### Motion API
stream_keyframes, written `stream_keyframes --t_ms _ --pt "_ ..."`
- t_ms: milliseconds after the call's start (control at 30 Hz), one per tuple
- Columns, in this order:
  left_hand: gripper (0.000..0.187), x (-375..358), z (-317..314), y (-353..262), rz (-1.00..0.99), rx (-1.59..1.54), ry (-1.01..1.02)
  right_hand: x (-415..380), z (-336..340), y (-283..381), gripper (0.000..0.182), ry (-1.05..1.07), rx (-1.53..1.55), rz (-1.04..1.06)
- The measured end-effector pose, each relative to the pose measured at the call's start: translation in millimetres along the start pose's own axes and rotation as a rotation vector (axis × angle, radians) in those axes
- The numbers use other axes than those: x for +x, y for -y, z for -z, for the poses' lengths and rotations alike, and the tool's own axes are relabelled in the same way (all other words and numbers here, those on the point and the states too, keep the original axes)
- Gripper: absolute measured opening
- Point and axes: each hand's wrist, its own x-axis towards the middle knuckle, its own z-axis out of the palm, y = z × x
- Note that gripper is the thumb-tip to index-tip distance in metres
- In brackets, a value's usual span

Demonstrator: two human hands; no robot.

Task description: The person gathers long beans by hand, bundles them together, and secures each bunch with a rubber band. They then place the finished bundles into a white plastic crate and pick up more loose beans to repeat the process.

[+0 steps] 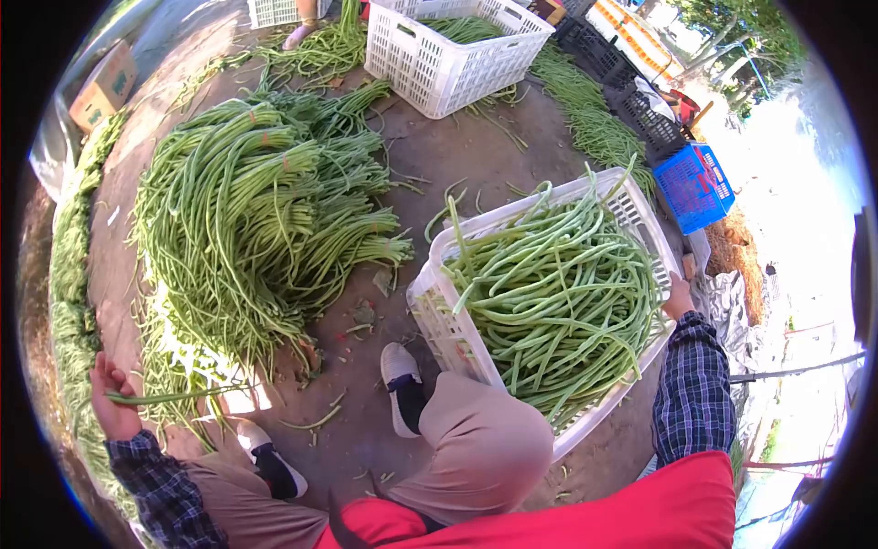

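At the lower left, my left hand (113, 403) has its fingers curled round a long bean (187, 395), which sticks out to the right. My right hand (679, 297) is at the right side of a white plastic crate (480, 352), gripping its rim; some of the fingers are hidden. Loose long beans (558, 297) fill this crate, a few poking above the edge. To the left of the crate, a large heap of long beans (247, 201) lies on the ground, with several banded bundles on top.
Another white crate (448, 78) with beans stands at the top. A strip of beans (590, 110) runs beside black crates (645, 114) and a blue crate (681, 197). A cardboard box (105, 87) is at the upper left. Part of another person (300, 32) shows at the top.
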Motion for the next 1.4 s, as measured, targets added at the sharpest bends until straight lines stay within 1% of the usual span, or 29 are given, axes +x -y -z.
stream_keyframes --t_ms 33,67,100,133,167,200,233,267,300,367,433,500,600,633,667,700,767,800,833,900,967,1000,1033,1067,1133,1167,1233,1367,1400 --pt "0.032 -2 -3 -2 0.011 -0.011 0.045 3 -4 -6 0.069 -0.111 0.030 0.003" --pt "0.030 -3 -5 -2 0.004 -0.034 0.037 5 -1 -15 0.058 -0.214 -0.019 0.028" --pt "0.029 -4 -6 -4 0.004 -0.047 0.079 11 2 -17 0.047 -0.310 -0.061 0.071" --pt "0.029 -10 -11 -8 0.008 -0.032 0.089 40 -14 -52 0.034 -0.332 -0.114 0.166" --pt "0.030 -13 -14 -11 0.009 -0.058 0.134 40 9 -27 0.032 -0.221 -0.068 -0.008" --pt "0.030 -18 -19 -15 0.018 -0.087 0.162 52 10 -30 0.032 -0.429 0.091 0.135" --pt "0.030 -26 -23 -20 0.022 -0.114 0.218 69 18 -25 0.036 -0.460 0.079 0.148" --pt "0.030 -33 -28 -24 -0.005 -0.127 0.261 76 33 -4 0.035 -0.404 0.239 0.157" --pt "0.031 -42 -36 -29 -0.041 -0.093 0.205 83 50 16 0.034 -0.349 0.392 0.150" --pt "0.032 -55 -42 -37 -0.130 -0.044 0.198 87 85 82 0.035 -0.212 0.818 0.310" --pt "0.037 -57 -31 -44 -0.175 -0.031 0.250 15 140 214 0.036 -0.184 0.922 0.383" --pt "0.039 -60 -26 -50 -0.192 -0.014 0.250 -41 171 309 0.035 -0.047 0.950 0.589" --pt "0.042 -70 -26 -59 -0.217 0.043 0.281 -110 185 418 0.026 0.177 0.840 0.879" --pt "0.044 -75 -27 -62 -0.226 0.090 0.309 -126 180 448 0.023 0.257 0.812 0.961" --pt "0.046 -79 -31 -64 -0.255 0.158 0.277 -142 176 477 0.020 0.303 0.768 1.036" --pt "0.046 -82 -31 -66 -0.249 0.152 0.266 -153 170 504 0.017 0.351 0.724 1.110" --pt "0.047 -87 -26 -69 -0.294 0.144 0.384 -151 133 550 0.016 0.432 0.623 1.198" --pt "0.048 -86 -17 -71 -0.301 0.166 0.403 -150 108 569 0.016 0.455 0.579 1.218" --pt "0.047 -93 -20 -74 -0.314 0.186 0.358 -151 81 583 0.016 0.473 0.536 1.235" --pt "0.045 -99 -9 -77 -0.334 0.116 0.374 -152 22 599 0.015 0.584 0.402 1.211" --pt "0.040 -105 2 -78 -0.328 0.016 0.335 -155 -46 600 0.013 0.618 0.400 1.277" --pt "0.036 -106 4 -82 -0.253 -0.013 0.446 -160 -71 597 0.013 0.636 0.377 1.219" --pt "0.034 -111 0 -85 -0.241 0.028 0.319 -166 -92 593 0.014 0.655 0.355 1.160" --pt "0.033 -111 -4 -87 -0.221 0.020 0.284 -171 -108 591 0.014 0.666 0.354 1.160" --pt "0.033 -108 -7 -87 -0.195 0.018 0.242 -176 -132 587 0.014 0.474 0.458 1.065" --pt "0.035 -107 -7 -86 -0.160 0.034 0.257 -178 -143 587 0.014 0.483 0.460 1.062" --pt "0.036 -104 -11 -81 -0.120 0.058 0.273 -182 -159 589 0.014 0.314 0.562 0.983" --pt "0.043 -101 -18 -71 -0.154 0.075 0.224 -193 -179 591 0.012 0.290 0.563 0.972" --pt "0.043 -100 -19 -72 -0.161 0.086 0.196 -197 -179 593 0.012 0.244 0.581 0.967"
